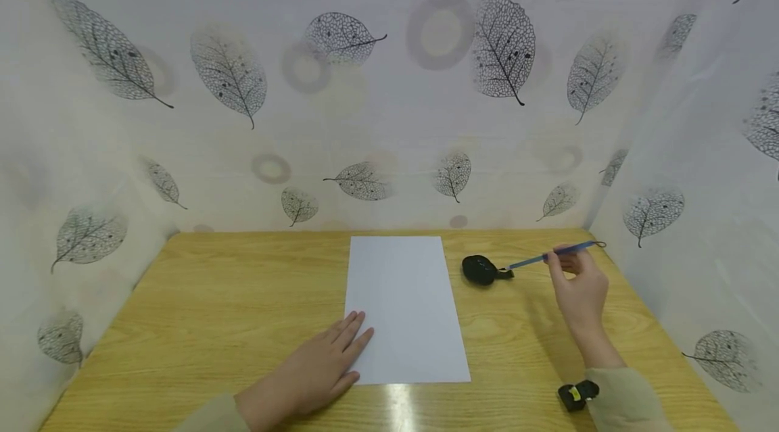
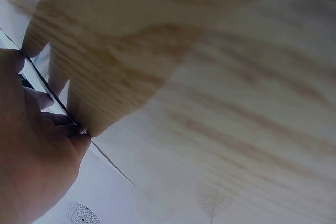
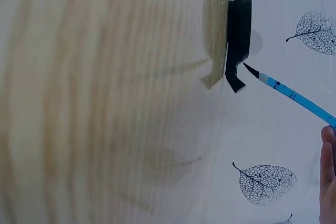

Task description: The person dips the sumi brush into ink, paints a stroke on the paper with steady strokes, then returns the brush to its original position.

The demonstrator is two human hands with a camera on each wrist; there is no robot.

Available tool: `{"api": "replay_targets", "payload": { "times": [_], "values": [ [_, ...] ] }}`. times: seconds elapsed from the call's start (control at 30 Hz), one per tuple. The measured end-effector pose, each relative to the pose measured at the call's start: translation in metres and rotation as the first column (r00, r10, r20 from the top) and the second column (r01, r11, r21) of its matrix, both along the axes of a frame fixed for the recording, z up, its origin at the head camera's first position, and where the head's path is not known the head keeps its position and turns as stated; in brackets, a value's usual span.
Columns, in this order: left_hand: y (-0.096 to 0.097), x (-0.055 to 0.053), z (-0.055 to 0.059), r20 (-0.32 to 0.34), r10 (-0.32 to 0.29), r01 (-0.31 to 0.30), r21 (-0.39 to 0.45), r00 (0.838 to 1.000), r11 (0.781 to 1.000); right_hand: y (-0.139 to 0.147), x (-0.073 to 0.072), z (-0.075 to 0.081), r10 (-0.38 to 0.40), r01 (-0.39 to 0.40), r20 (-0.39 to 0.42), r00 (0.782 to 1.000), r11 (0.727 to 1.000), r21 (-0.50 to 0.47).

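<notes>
A white sheet of paper [image 1: 402, 303] lies in the middle of the table. On its lower left edge rests my left hand [image 1: 316, 364], fingers stretched out and spread; the left wrist view shows this hand [image 2: 37, 140] along the paper's thin edge. Above the table to the right, my right hand [image 1: 582, 289] pinches the handle of a blue writing brush [image 1: 528, 261]. In the right wrist view the dark tip of the brush [image 3: 286, 91] is beside the narrow end of a black inkstone [image 3: 240, 30]. Whether they touch, I cannot tell. The inkstone [image 1: 481, 270] sits right of the paper.
A glossy wood-grain table [image 1: 243, 297] carries everything. Leaf-patterned white sheeting [image 1: 365, 114] encloses its back and both sides. A small black object with a yellow mark [image 1: 575, 394] is by the right sleeve.
</notes>
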State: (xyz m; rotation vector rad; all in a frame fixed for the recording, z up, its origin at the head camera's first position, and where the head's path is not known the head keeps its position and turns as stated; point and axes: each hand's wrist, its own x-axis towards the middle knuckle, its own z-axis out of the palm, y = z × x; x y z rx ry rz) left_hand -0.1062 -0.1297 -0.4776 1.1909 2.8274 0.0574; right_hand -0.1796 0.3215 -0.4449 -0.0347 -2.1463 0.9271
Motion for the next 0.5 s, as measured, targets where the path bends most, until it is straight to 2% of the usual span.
{"api": "replay_targets", "payload": {
  "times": [0.5],
  "values": [
    [-0.0005,0.0,0.0011,-0.007,-0.007,0.007,-0.01,1.0,1.0,-0.0044,-0.002,0.0009,0.033,-0.034,-0.024,0.999,0.999,-0.026]
  ]
}}
